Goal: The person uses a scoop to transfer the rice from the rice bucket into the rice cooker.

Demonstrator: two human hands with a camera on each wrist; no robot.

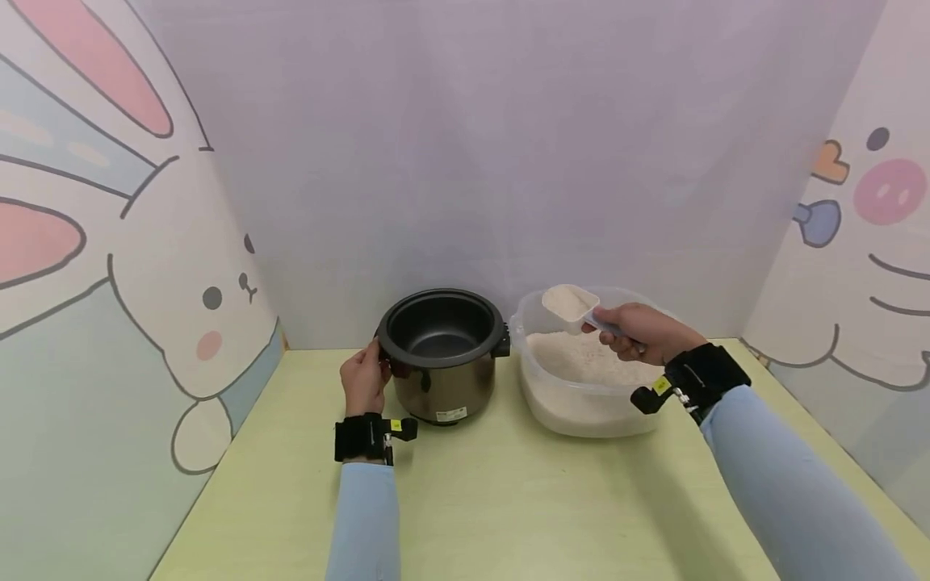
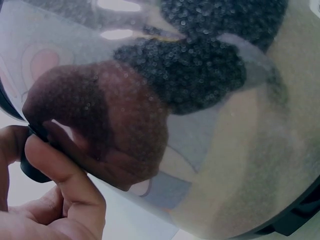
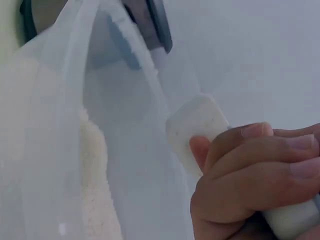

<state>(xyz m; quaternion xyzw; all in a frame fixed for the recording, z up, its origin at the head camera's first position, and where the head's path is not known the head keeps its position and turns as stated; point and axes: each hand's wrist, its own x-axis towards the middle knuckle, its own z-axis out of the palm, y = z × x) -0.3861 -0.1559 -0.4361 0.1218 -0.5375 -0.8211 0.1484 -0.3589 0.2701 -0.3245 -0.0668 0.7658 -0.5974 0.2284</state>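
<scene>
- Light-blue left sleeve (image 1: 363, 524) — nearest the camera.
- Left hand (image 1: 362, 382): pinches the side handle (image 2: 34, 169) of the rice cooker (image 1: 450, 387).
- Rice cooker: upright on the yellow-green table (image 1: 472, 508).
- Translucent tub (image 1: 581, 389): just beside the rice cooker — holds white grains (image 1: 574, 359).
- Scoop (image 1: 571, 307): loaded with grains, raised clear of those in the tub.
- Right hand (image 1: 643, 329): grasps the scoop's handle (image 1: 607, 324).

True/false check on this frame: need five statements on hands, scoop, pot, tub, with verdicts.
1. The right hand holds the scoop. True.
2. The scoop is empty. False: pale grains fill it.
3. The left hand grips the pot at its side. True.
4. A lid covers the pot. False: its top is open, the dark inside showing.
5. In the head view, the tub stands right of the pot. True.
</scene>
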